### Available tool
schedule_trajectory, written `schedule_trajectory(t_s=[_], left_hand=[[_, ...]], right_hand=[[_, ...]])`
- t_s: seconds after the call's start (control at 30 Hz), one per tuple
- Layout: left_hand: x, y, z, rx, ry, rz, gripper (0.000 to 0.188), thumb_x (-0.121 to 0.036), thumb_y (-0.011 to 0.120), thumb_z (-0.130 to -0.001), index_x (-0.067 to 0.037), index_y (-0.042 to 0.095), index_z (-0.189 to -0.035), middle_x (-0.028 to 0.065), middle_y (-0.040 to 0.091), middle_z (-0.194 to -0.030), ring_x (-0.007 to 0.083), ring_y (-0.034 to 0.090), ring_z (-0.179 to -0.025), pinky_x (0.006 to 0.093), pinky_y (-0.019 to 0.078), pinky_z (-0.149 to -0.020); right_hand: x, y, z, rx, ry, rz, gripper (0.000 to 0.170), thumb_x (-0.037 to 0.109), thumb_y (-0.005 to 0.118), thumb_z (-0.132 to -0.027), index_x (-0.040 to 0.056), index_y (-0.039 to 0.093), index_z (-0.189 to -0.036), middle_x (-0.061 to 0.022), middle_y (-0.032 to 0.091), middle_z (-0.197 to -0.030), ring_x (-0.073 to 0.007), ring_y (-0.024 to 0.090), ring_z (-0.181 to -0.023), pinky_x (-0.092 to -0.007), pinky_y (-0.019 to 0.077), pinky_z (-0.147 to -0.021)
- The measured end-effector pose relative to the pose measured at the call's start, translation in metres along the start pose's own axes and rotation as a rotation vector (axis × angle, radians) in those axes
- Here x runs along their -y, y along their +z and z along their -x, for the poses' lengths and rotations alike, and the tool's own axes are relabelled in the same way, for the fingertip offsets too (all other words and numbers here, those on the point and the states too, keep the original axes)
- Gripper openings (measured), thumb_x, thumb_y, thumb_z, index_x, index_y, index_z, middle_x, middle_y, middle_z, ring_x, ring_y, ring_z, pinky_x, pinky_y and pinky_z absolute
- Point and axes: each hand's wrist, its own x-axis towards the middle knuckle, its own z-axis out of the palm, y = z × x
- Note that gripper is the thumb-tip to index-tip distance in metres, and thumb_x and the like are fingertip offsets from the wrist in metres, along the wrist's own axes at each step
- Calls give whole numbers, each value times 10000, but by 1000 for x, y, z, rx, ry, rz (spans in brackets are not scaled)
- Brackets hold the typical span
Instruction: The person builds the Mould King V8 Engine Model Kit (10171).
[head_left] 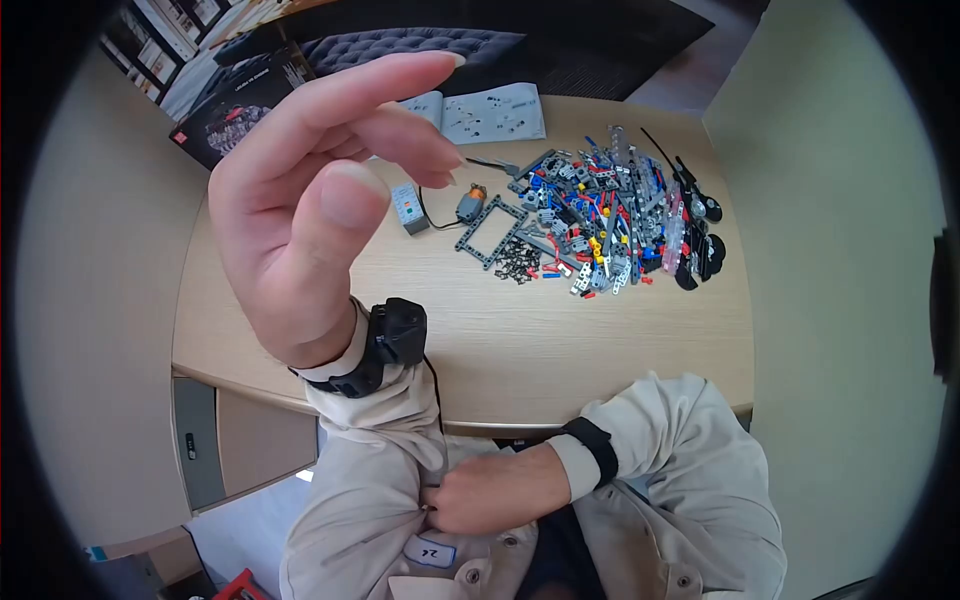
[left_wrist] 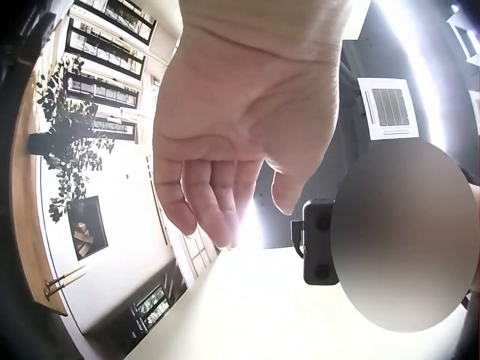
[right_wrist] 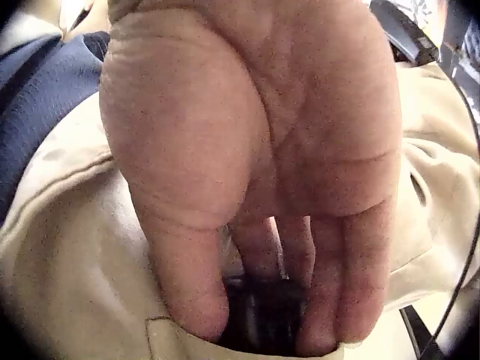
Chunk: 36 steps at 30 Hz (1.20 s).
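Note:
My left hand is raised close in front of the head camera, above the left part of the table. Its fingers bend loosely, the thumb is apart from them, and nothing is in it; in the left wrist view the palm faces the camera. Low at my lap, my right hand rests against the beige garment. The right wrist view shows its thumb and fingers on either side of a dark object at a beige cloth edge. Most of that object is hidden, so I cannot tell its kind.
On the table lie a mixed pile of building-brick parts, a grey frame, a battery box wired to a motor, and small black pins. Behind are an instruction booklet and a black box.

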Motion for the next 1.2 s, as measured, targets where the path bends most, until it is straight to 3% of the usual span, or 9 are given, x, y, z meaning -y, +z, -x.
schedule_trajectory(t_s=[0.17,0.23,0.3,0.4,0.47,0.57,0.7,0.77,1.2], left_hand=[[4,0,0,-26,9,17,642,-420,490,-1038,160,519,-1313,157,674,-883,216,637,-805,330,503,-774],[8,3,-3,-60,-20,48,567,-360,495,-1042,143,541,-1301,147,674,-882,203,637,-804,318,500,-775],[16,8,-8,-92,-47,83,494,-299,500,-1046,127,563,-1288,136,674,-880,191,636,-803,307,498,-777],[44,19,-19,-308,-179,265,302,-233,649,-972,41,698,-1089,59,681,-823,123,638,-741,240,495,-669],[72,28,-24,-368,-385,158,293,-258,590,-1011,12,677,-941,15,621,-755,102,556,-665,262,431,-616],[133,63,-27,-354,-420,-166,348,-266,602,-993,4,645,-779,14,568,-636,124,508,-570,305,386,-533],[187,112,-8,-212,-483,-421,411,-310,605,-962,55,640,-775,192,617,-644,306,578,-578,410,444,-583],[200,126,0,-68,-597,-413,424,-339,598,-949,59,659,-817,269,633,-735,413,622,-672,467,474,-649],[213,123,8,63,-730,-418,422,-340,594,-952,58,679,-841,250,659,-732,363,661,-692,451,493,-673]], right_hand=[[-1,-38,4,108,-16,-12,189,119,598,-874,-22,595,-1000,-169,621,-962,-347,685,-793,-424,574,-654],[-4,-69,15,-129,-117,-78,207,166,595,-908,-15,570,-1004,-167,610,-952,-344,665,-804,-440,546,-694],[1,-122,21,-111,87,62,235,215,602,-916,6,589,-1022,-148,605,-919,-330,656,-822,-438,533,-712],[-19,-176,38,-718,407,405,200,246,630,-880,56,677,-839,-179,658,-728,-367,658,-677,-433,519,-598],[-37,-213,51,-1061,632,293,277,242,606,-905,-10,669,-809,-208,624,-668,-371,619,-611,-432,489,-589],[-108,-235,84,-1425,789,305,363,270,550,-931,-51,652,-794,-254,639,-721,-411,646,-675,-474,506,-661],[-169,-226,103,-1427,1049,434,380,298,535,-914,-34,696,-824,-285,668,-829,-453,673,-803,-515,521,-760],[-195,-223,112,-1222,1221,428,379,306,536,-896,-19,730,-877,-300,679,-918,-482,662,-925,-542,513,-850],[-213,-211,115,-987,1300,267,411,315,568,-915,-62,720,-977,-324,680,-1019,-479,660,-1003,-525,521,-894]])
